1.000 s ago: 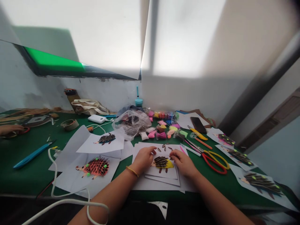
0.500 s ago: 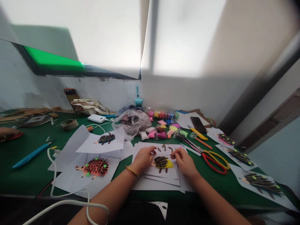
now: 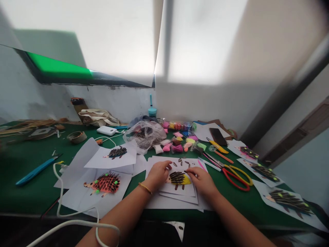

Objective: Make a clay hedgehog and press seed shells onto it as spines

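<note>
A hedgehog picture with a yellow clay body, rows of dark seeds and brown legs lies on stacked white paper in front of me. My right hand pinches a sunflower seed at the upper edge of the yellow body. On the picture's left side rests my left hand, its fingers curved and the thumb apart from the index finger, near the hedgehog's head. Several loose sunflower seeds are scattered on the paper just above the picture.
Scissors and a yellow cutter lie right, near a phone. Behind are clay packets and a plastic bag. Finished hedgehogs flank me. A white cable and blue pen-like tool lie left.
My right hand has shifted left, bringing the seed to the yellow body. My left hand stays in place. Another person's hand at the far left edge has gone from view.
</note>
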The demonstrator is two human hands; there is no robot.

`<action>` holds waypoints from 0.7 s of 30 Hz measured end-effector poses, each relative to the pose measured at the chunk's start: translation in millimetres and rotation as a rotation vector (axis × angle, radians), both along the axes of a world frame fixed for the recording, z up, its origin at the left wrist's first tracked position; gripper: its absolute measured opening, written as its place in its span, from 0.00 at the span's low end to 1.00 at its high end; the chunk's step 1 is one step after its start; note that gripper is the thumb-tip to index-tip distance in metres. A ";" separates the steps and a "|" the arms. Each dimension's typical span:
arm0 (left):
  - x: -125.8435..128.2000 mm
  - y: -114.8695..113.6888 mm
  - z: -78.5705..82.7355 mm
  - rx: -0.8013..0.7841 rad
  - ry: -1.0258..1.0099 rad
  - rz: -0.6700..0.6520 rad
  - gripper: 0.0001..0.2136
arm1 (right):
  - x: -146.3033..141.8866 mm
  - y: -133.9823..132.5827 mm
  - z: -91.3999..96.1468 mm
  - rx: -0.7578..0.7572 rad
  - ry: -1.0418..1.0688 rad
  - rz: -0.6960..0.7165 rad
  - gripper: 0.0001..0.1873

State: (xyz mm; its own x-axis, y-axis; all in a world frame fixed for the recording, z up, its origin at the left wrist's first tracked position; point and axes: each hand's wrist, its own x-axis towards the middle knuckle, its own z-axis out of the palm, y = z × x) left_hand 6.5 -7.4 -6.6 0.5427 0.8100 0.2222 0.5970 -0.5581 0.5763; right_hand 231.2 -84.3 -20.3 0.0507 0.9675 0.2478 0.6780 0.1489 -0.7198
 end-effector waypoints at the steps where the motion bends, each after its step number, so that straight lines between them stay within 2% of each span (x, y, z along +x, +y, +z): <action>1: -0.1 0.1 -0.2 0.003 -0.001 -0.003 0.23 | 0.1 -0.2 -0.3 0.020 -0.024 0.023 0.14; 7: -0.3 0.4 -0.2 0.003 -0.004 -0.005 0.23 | -2.6 -3.3 3.0 -0.001 -0.107 -0.019 0.13; 21: 0.6 -1.2 0.8 0.019 0.007 0.010 0.23 | -11.5 -1.7 8.9 -0.036 -0.181 0.016 0.12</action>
